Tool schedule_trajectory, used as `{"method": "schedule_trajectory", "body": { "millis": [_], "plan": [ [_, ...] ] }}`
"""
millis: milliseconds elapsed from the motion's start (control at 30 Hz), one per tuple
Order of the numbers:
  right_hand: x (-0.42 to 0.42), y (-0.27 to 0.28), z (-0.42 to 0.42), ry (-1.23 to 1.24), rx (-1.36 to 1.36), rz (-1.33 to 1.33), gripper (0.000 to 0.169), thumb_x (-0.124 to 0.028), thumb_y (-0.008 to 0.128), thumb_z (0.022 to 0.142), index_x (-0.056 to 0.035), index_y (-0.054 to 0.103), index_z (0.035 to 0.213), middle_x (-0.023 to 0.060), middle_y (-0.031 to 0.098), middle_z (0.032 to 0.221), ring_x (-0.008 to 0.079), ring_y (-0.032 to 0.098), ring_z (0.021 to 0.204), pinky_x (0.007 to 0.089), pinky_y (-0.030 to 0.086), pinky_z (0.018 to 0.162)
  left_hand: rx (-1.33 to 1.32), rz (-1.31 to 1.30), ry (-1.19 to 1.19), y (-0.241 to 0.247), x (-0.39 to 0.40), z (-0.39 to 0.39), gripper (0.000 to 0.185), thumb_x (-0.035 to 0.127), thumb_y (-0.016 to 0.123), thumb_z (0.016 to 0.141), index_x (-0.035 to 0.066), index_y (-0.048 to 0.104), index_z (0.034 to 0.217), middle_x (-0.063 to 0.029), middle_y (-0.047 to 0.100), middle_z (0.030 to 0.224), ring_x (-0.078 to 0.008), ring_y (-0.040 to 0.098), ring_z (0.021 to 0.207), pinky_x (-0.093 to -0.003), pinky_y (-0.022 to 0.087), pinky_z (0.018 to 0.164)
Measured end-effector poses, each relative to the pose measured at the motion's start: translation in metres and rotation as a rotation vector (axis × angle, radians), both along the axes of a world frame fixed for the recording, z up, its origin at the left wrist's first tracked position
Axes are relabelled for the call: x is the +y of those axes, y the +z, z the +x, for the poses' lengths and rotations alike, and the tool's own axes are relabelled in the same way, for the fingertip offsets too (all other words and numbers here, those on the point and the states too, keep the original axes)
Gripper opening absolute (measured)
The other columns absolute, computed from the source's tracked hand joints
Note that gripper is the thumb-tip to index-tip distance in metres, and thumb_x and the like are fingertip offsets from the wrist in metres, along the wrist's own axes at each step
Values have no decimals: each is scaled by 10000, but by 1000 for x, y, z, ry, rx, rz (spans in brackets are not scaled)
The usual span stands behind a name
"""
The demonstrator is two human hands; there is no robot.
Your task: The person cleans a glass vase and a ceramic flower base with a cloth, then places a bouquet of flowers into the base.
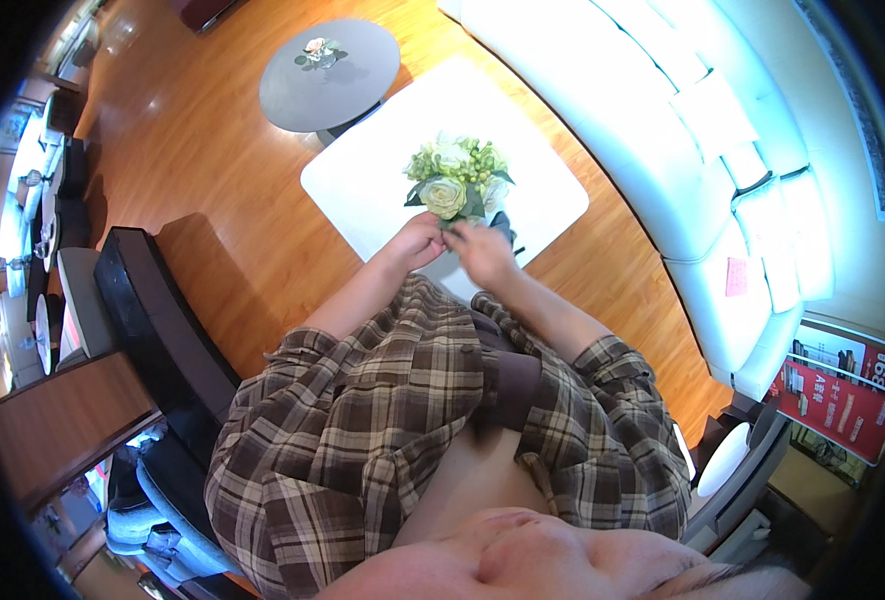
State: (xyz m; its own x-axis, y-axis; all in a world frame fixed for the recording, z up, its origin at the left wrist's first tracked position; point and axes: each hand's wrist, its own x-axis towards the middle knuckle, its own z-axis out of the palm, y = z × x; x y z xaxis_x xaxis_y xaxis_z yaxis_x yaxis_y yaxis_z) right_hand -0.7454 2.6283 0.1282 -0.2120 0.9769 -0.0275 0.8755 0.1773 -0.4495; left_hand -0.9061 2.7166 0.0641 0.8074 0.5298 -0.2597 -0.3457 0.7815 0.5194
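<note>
A bouquet of white and pale-green roses (442,196) with green berries and dark leaves appears in front of me, over a white table (360,176). Just under the blooms, my left hand (417,241) has its fingers curled in a pinch at the base of the bouquet. My right hand (483,256) meets it there, slightly blurred, its fingertips touching the lower leaves. What lies between those fingertips is hidden. Beside the right hand shows a dark object (502,223), mostly covered, so its kind is unclear.
A round grey table (292,90) beyond bears a small flower arrangement (321,52). Along the right curves a white leather sofa (585,90) with a pink card (737,277). A dark bench-like piece (165,300) stands left. Red printed signs (836,409) are at far right.
</note>
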Motion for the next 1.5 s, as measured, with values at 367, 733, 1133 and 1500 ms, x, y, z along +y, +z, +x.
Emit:
{"method": "schedule_trajectory", "body": {
  "millis": [367, 733, 1133, 1500],
  "plan": [
    [-3, -19, 8, 136, -96, 300, 431, -122, 604, 761, -160, 646, 1188, 78, 616, 1043, 275, 638, 884, 423, 529, 698, 53, -259, 34, 41, -9, 5, 433, 363, 374, 965, 36, 562, 1177, -82, 636, 1149, -212, 601, 1026, -347, 444, 946],
    [3, -8, 12, -46, -91, 131, 433, -95, 593, 772, -166, 636, 1197, 94, 600, 1081, 288, 622, 934, 418, 522, 756, -152, -288, 59, 21, -5, 3, 557, 404, 358, 967, -27, 488, 1295, -146, 596, 1258, -256, 586, 1106, -377, 431, 1001],
    [-12, -10, 1, -62, 127, 270, 391, -99, 589, 794, -201, 672, 1162, 95, 619, 1053, 306, 627, 894, 424, 518, 754, -104, -192, 101, 13, 2, 5, 378, 110, 450, 940, -68, 471, 1272, -169, 605, 1216, -284, 608, 1092, -392, 462, 996],
    [-44, 40, 32, -126, 181, 124, 431, -73, 617, 759, -190, 676, 1170, 77, 592, 1070, 283, 631, 913, 384, 524, 770, 322, 30, 269, -2, -9, 33, 233, 139, 628, 935, 64, 559, 1145, -4, 603, 966, -114, 544, 773, -261, 476, 712]
  ]
}}
